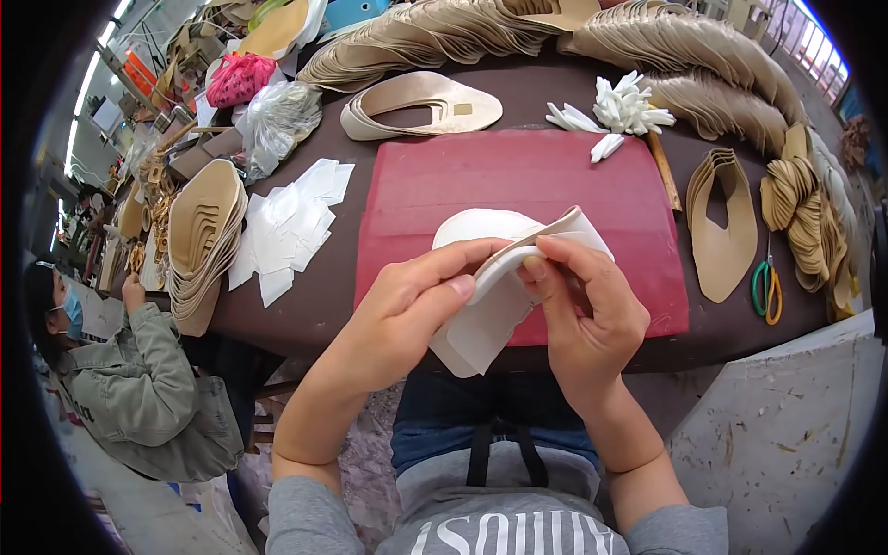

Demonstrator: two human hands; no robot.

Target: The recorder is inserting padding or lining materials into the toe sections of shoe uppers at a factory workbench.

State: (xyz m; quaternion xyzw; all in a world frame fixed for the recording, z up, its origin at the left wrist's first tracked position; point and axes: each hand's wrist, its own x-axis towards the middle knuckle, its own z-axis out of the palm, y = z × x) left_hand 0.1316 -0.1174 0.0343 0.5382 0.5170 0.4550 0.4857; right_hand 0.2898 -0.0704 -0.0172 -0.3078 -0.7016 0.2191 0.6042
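Note:
A pale beige shoe upper [484,326] is held up over the near part of a red mat [435,176]. A thick white padding strip [500,275] curves along its edge. From the left, my left hand [398,305] pinches the upper and the strip's left end between thumb and fingers. My right hand [592,310] is closed at the strip's other end, thumb and fingertips pressed on the edge. The palm side of my right fingers hides part of the upper.
White padding strips [631,104] lie behind the mat, near a wooden stick [664,173]. Stacked uppers [205,236] and white sheets [289,217] lie left. Scissors [767,289] and more uppers [723,231] lie right. A co-worker [139,379] sits at the left.

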